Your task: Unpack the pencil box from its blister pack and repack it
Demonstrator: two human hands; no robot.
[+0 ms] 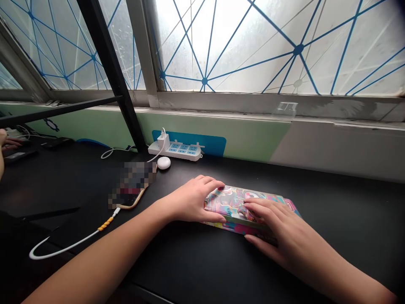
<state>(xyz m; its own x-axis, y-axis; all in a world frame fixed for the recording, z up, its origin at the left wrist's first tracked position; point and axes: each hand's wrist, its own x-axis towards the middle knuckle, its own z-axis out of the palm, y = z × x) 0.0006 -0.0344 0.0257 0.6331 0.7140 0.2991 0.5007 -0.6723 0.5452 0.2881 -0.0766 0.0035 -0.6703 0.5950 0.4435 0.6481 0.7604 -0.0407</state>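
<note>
A long, flat box (232,200) with a colourful cartoon print lies on the black table in front of me. Its front side shows a green strip above a pink and multicoloured band; I cannot tell whether it is one box or a stack. My left hand (198,200) grips the left end, fingers over the top and thumb along the front edge. Over the right part, my right hand (270,221) rests its fingers on the printed lid, with the thumb below the front edge. That hand hides much of the box's right side.
Left of the box lies a phone (136,185) with a white charging cable (68,250). Behind it are a small white round case (163,163) and a white power strip (177,148). A black metal post (110,63) rises at the left; another person's hand (9,144) shows beyond.
</note>
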